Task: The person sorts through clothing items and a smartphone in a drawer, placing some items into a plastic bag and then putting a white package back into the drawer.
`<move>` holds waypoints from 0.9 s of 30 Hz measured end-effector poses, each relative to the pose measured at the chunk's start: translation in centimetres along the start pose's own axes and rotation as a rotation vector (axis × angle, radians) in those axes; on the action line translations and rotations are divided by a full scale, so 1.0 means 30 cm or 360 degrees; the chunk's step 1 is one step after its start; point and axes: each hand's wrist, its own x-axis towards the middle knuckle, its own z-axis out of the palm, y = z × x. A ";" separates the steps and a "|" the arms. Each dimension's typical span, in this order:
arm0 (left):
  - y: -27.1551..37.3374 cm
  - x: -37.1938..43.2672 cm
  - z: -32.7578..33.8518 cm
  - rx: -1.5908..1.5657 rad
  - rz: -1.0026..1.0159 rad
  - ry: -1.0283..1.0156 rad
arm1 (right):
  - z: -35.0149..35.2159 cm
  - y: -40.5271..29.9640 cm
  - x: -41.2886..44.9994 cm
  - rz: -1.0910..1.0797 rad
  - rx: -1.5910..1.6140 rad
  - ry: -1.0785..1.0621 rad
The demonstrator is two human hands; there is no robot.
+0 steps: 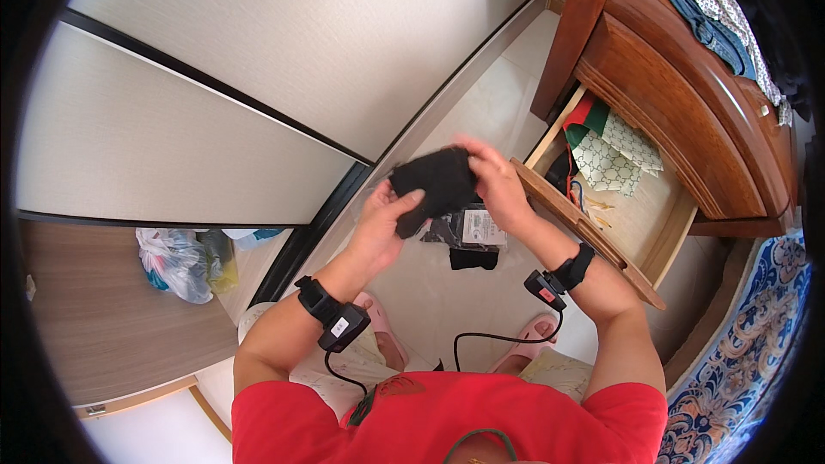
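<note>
My left hand [381,222] grips the lower left of a folded black fabric item [435,182], thumb across its front. At the item's upper right edge, my right hand [495,180] holds on, with slightly blurred fingers partly behind the cloth. What kind of garment it is cannot be made out. Below the hands, a clear plastic packet [445,230] with a white printed label [483,227] lies on the tiled floor. A smaller black fabric piece [474,259] rests against the packet's near edge.
To the right, a wooden drawer [580,222] stands pulled out of a nightstand [677,116], with patterned paper bags [615,154] inside. Jeans [702,19] lie on top. Sliding wardrobe doors [309,45] rise at left, above a shelf [116,309] holding plastic bags [177,261]. A patterned bedspread [754,348] borders the right.
</note>
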 end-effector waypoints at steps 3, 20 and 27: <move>-0.013 0.030 -0.019 -0.0049 0.0284 0.0098 | 0.033 -0.005 0.001 0.0389 0.0711 0.0024; -0.061 0.047 -0.227 0.2539 0.1410 0.0036 | 0.021 0.141 0.084 0.0034 0.0091 0.0601; -0.169 0.039 -0.208 0.2616 0.1068 -0.0323 | 0.022 0.093 0.121 -0.0068 0.0010 0.0653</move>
